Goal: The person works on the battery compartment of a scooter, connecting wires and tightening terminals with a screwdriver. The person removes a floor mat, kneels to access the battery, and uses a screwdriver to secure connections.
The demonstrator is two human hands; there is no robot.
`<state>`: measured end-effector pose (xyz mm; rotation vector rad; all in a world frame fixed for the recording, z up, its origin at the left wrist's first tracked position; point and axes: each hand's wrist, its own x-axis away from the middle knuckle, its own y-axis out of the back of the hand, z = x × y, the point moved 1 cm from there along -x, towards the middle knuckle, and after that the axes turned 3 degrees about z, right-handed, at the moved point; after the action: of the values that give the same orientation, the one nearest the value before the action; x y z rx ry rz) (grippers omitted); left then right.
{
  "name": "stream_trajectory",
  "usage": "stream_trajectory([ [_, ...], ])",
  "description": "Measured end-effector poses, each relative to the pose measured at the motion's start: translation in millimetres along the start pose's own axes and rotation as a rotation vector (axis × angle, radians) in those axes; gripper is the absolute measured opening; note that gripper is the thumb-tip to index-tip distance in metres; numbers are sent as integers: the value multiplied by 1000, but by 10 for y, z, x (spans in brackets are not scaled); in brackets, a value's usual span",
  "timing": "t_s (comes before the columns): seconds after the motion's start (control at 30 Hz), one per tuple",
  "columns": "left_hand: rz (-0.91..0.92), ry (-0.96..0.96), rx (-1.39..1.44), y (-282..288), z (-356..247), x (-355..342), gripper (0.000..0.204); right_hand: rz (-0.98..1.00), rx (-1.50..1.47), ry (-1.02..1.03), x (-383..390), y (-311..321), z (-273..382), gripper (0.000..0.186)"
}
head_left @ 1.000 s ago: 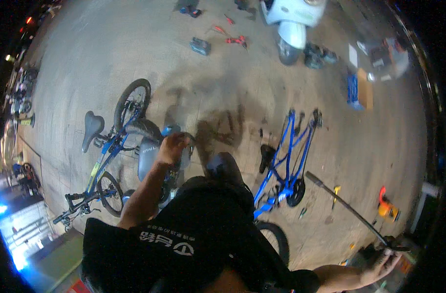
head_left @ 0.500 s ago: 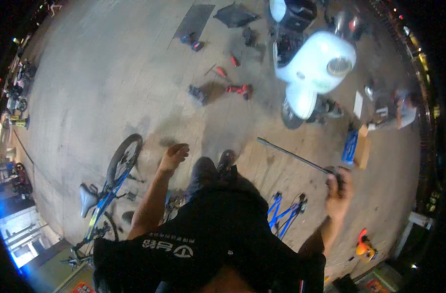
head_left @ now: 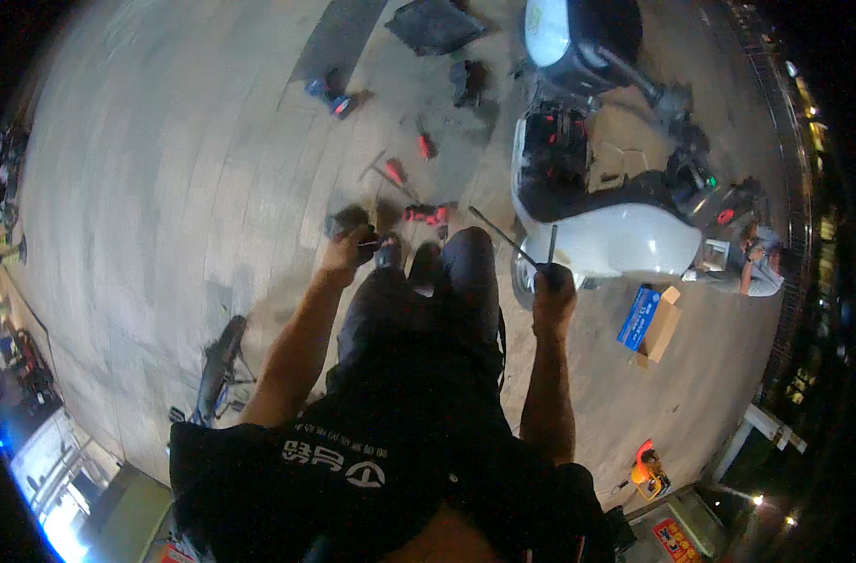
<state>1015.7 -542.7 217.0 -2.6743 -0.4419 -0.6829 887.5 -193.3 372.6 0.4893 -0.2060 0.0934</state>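
My right hand [head_left: 554, 296] is closed round a long thin dark rod [head_left: 503, 236], which slants up and left toward the front wheel of a white scooter [head_left: 625, 239]. A second, shorter bar [head_left: 552, 244] sticks up from the same fist; whether it joins the rod I cannot tell. My left hand [head_left: 345, 255] is held out ahead with its fingers curled; what they hold, if anything, is too small to make out. Just beyond it on the ground lies a dark tool [head_left: 346, 221], partly hidden. A red and black power tool [head_left: 428, 217] lies ahead of my feet.
Red-handled tools [head_left: 395, 172], a blue and black power tool [head_left: 328, 97] and a black panel [head_left: 437, 26] lie farther off. A blue box [head_left: 639, 314] with cardboard stands right, near a crouching person [head_left: 764, 263]. A bicycle [head_left: 219, 371] is at left, an orange object [head_left: 647, 472] at lower right.
My right hand has come inward and forward with the rod, now close to the scooter. My left hand has reached farther forward. The view has shifted nearer the scooter and tools.
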Motion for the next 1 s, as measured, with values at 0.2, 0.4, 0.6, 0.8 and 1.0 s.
stream_trajectory([
  [0.2, 195, -302, -796, -466, -772, -1550, 35, -114, 159, 72, -1423, -238, -187, 21],
  [0.4, 416, -75, -617, -1419, -227, -3915, 24, -375, 173, 105, -2691, -489, -607, 23],
  [0.6, 286, 728, 114, -2445, 622, -5462, 25, -476, -62, -8, -3292, -672, -644, 20],
  [0.8, 548, 899, 451, -3217, 234, -6247, 24, -667, 39, -144, -3727, -748, -1179, 22],
  [1.0, 641, 1004, 676, -3822, 1450, -7339, 13, -764, 199, -120, -4729, -779, -1542, 39],
])
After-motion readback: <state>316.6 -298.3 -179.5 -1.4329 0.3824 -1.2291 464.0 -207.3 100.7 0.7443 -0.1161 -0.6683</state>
